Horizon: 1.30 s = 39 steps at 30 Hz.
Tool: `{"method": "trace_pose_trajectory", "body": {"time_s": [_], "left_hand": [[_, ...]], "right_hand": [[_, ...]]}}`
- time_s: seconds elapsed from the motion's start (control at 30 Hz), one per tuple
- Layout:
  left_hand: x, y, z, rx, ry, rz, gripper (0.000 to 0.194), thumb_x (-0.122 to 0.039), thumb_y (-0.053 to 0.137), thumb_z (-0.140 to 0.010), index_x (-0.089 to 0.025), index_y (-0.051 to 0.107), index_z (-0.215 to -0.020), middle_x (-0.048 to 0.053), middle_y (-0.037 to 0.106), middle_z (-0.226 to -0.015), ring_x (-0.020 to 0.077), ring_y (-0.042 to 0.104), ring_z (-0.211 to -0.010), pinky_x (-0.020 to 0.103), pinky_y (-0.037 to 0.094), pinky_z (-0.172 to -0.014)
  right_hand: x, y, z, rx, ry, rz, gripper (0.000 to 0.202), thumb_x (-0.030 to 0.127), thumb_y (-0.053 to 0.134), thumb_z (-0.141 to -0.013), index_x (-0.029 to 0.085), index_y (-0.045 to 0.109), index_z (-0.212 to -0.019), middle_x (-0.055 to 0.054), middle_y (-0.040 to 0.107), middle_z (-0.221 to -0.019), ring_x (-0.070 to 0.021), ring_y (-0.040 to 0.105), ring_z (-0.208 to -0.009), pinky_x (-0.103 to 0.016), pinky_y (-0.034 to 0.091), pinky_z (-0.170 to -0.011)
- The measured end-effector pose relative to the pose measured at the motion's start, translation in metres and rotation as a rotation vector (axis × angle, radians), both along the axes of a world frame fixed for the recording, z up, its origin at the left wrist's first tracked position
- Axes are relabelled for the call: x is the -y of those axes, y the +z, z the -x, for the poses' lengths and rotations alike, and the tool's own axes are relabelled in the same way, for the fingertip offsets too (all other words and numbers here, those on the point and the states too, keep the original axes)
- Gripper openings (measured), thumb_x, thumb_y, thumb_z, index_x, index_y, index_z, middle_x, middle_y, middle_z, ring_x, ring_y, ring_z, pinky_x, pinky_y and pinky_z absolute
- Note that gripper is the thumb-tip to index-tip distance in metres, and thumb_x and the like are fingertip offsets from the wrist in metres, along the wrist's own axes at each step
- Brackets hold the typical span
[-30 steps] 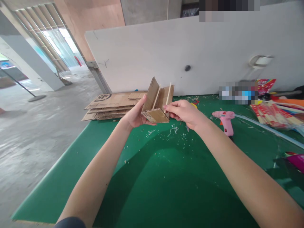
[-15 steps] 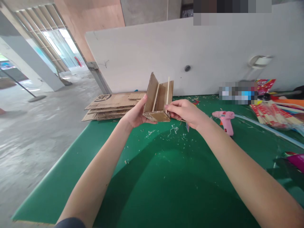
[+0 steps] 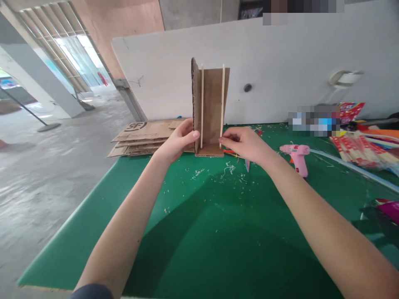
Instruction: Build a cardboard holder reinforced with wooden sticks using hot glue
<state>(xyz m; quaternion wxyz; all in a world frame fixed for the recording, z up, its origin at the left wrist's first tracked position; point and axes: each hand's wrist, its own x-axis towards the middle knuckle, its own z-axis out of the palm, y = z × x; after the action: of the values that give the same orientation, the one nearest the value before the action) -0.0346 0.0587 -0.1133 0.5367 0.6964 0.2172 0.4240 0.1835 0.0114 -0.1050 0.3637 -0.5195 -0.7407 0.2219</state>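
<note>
A cardboard box frame point(image 3: 213, 97) with a back, a left side and a base stands upright in front of me, its open side facing me. Two thin wooden sticks run up inside it, a left stick point(image 3: 202, 104) and a right stick point(image 3: 222, 99). My left hand point(image 3: 179, 141) grips the left side panel, thumb in front and fingers behind. My right hand point(image 3: 245, 142) is closed in a pinch at the lower end of the right stick. Some of its fingertips are hidden.
Flattened cardboard sheets point(image 3: 146, 137) lie stacked at the left. A pink hot glue gun point(image 3: 297, 157) rests at the right, near packets of sticks point(image 3: 358, 151). A pointed blade point(image 3: 247, 165) and white scraps point(image 3: 229, 168) lie on the green tabletop point(image 3: 199, 232).
The cardboard frame has tipped from leaning away to upright, so its inside now faces me. My left hand has shifted slightly left and down; my right hand stays by the right stick.
</note>
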Motion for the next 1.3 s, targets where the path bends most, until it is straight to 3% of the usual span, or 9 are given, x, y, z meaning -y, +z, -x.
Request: {"method": "trace_pose_trajectory", "body": {"time_s": [0.3,0.5,0.7,0.8,0.93,1.0,1.1,1.2,1.3], "left_hand": [[-0.001,0.000,-0.006,-0.031,0.011,-0.171,0.062,-0.040,0.073,-0.072,-0.024,0.048,-0.126,0.009,0.052,-0.132,0.0294,0.052,-0.118,0.041,0.043,-0.098],[-0.002,-0.002,-0.005,-0.071,0.073,-0.172,0.059,-0.040,0.072,-0.072,-0.025,0.048,-0.123,0.010,0.050,-0.133,0.0287,0.049,-0.120,0.042,0.042,-0.100],[-0.008,-0.013,-0.005,-0.162,0.160,-0.148,0.072,-0.036,0.077,-0.066,-0.023,0.039,-0.125,0.013,0.043,-0.133,0.0286,0.049,-0.118,0.041,0.046,-0.093],[-0.016,-0.024,-0.005,-0.175,0.191,-0.136,0.074,-0.036,0.078,-0.065,-0.023,0.036,-0.124,0.013,0.043,-0.127,0.0273,0.050,-0.115,0.042,0.045,-0.094],[-0.021,-0.031,-0.003,-0.191,0.225,-0.136,0.074,-0.036,0.079,-0.063,-0.023,0.036,-0.122,0.011,0.045,-0.124,0.0271,0.050,-0.113,0.043,0.045,-0.093],[-0.022,-0.031,-0.002,-0.195,0.249,-0.132,0.074,-0.037,0.079,-0.062,-0.022,0.036,-0.121,0.012,0.045,-0.123,0.0270,0.051,-0.112,0.043,0.045,-0.092],[-0.022,-0.029,-0.001,-0.203,0.278,-0.132,0.074,-0.038,0.079,-0.063,-0.022,0.036,-0.121,0.012,0.045,-0.123,0.0266,0.051,-0.111,0.041,0.046,-0.089],[-0.024,-0.029,0.000,-0.197,0.285,-0.137,0.073,-0.038,0.079,-0.063,-0.022,0.036,-0.120,0.011,0.045,-0.121,0.0259,0.052,-0.110,0.039,0.048,-0.087],[-0.026,-0.031,0.000,-0.203,0.279,-0.152,0.071,-0.036,0.078,-0.064,-0.023,0.036,-0.120,0.011,0.046,-0.120,0.0250,0.053,-0.108,0.039,0.049,-0.085]], "right_hand": [[-0.004,-0.003,-0.004,0.142,-0.063,-0.047,0.026,0.042,0.056,-0.082,0.020,0.069,-0.085,-0.004,0.068,-0.074,-0.0147,0.057,-0.062,-0.029,0.038,-0.057],[-0.003,0.007,-0.019,0.294,-0.111,-0.030,0.031,0.046,0.052,-0.083,0.021,0.069,-0.089,-0.007,0.070,-0.086,-0.0188,0.060,-0.070,-0.030,0.038,-0.059],[-0.012,0.001,-0.057,0.689,-0.248,0.286,0.021,0.038,0.056,-0.081,0.022,0.069,-0.084,-0.010,0.068,-0.082,-0.0191,0.056,-0.060,-0.033,0.036,-0.055],[-0.019,-0.013,-0.064,0.716,-0.172,0.385,0.014,0.027,0.060,-0.076,0.022,0.069,-0.085,-0.009,0.068,-0.087,-0.0191,0.058,-0.064,-0.032,0.039,-0.058],[-0.018,-0.032,-0.043,0.767,0.038,0.358,0.013,0.027,0.058,-0.078,0.020,0.069,-0.077,-0.008,0.066,-0.077,-0.0193,0.059,-0.064,-0.032,0.042,-0.060],[-0.013,-0.042,-0.024,0.814,0.049,0.328,0.014,0.026,0.059,-0.077,0.017,0.068,-0.071,-0.011,0.065,-0.076,-0.0224,0.060,-0.068,-0.035,0.042,-0.061],[0.003,-0.053,0.003,0.844,0.020,0.312,0.011,0.015,0.059,-0.075,0.014,0.070,-0.077,-0.018,0.065,-0.087,-0.0266,0.061,-0.081,-0.035,0.043,-0.065],[0.019,-0.055,0.019,0.868,0.077,0.357,0.018,0.005,0.056,-0.071,0.010,0.070,-0.083,-0.020,0.065,-0.091,-0.0268,0.062,-0.084,-0.034,0.044,-0.065],[0.025,-0.046,0.020,0.870,0.166,0.420,0.026,0.003,0.051,-0.073,0.010,0.069,-0.091,-0.015,0.067,-0.088,-0.0223,0.063,-0.078,-0.031,0.045,-0.066]]}}
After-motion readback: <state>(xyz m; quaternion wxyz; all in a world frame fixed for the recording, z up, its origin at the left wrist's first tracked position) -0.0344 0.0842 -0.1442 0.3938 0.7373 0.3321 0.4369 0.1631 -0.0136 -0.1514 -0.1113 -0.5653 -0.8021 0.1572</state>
